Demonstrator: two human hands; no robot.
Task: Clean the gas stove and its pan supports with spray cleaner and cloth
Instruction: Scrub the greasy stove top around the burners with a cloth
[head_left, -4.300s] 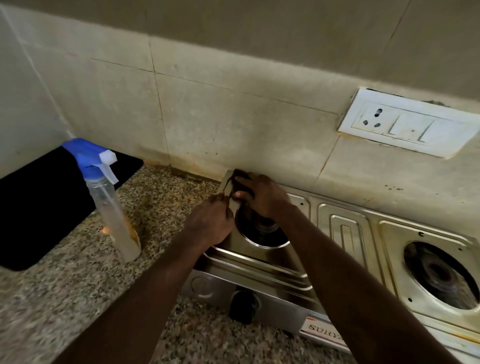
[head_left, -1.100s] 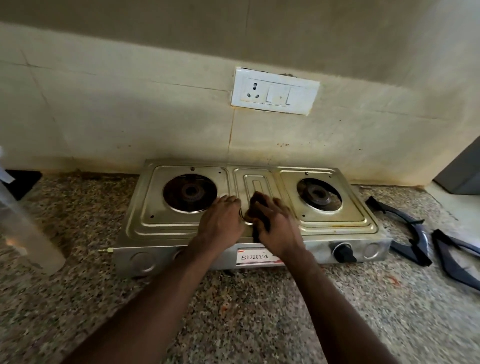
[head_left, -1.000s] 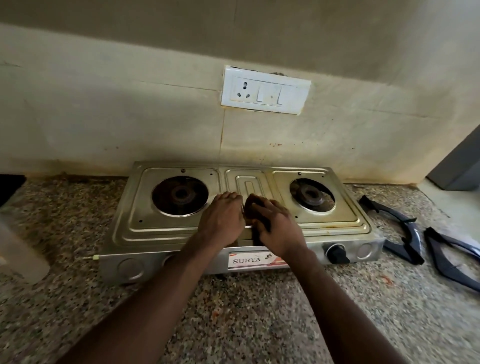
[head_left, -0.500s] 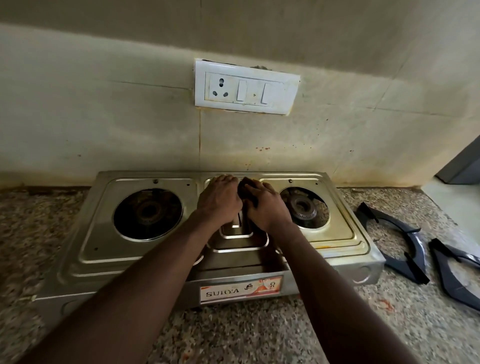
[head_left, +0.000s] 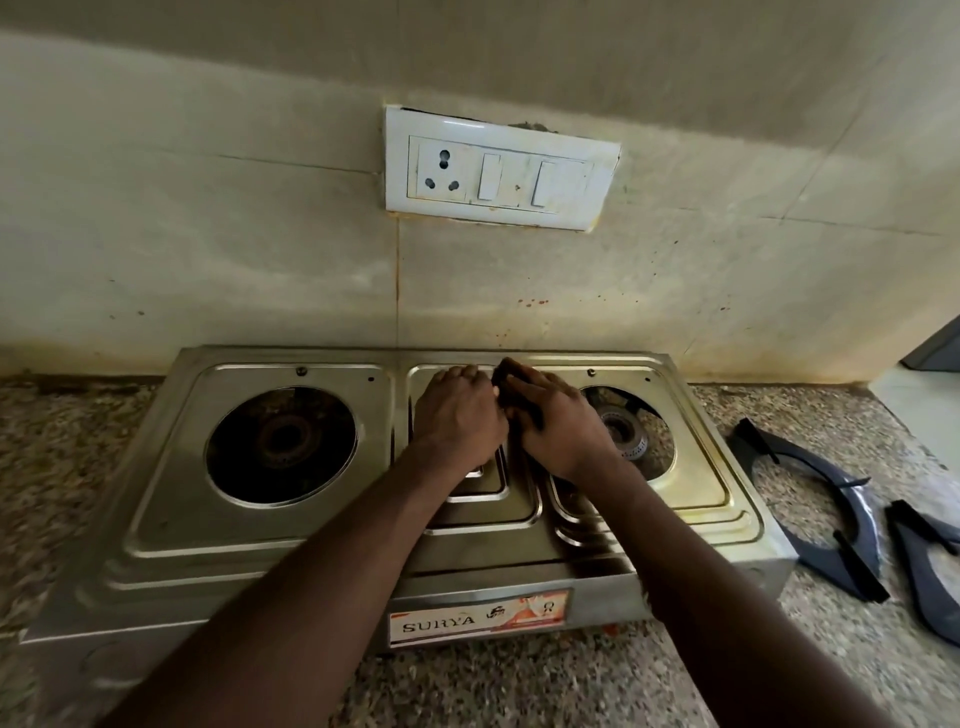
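Note:
The steel two-burner gas stove (head_left: 171, 519) stands on the counter against the wall, with its pan supports taken off. My right hand (head_left: 558, 426) grips a dark cloth (head_left: 505, 375) against the raised centre panel near the stove's back edge. Only the cloth's edge shows between my hands. My left hand (head_left: 457, 415) rests right beside it on the centre panel, fingers bent down onto the metal. Two dark pan supports (head_left: 860, 525) (head_left: 914, 566) lie on the counter to the right of the stove. The spray bottle is out of view.
The left burner (head_left: 283, 444) and the right burner (head_left: 623, 431) sit bare in their wells. A white switch and socket plate (head_left: 498, 166) is on the stained tile wall above. Speckled granite counter (head_left: 519, 686) runs in front of and beside the stove.
Both hands with the cloth went from the left burner to the stove's centre front, then slid up the centre panel to its back edge. The view closed in; the spray bottle left the frame.

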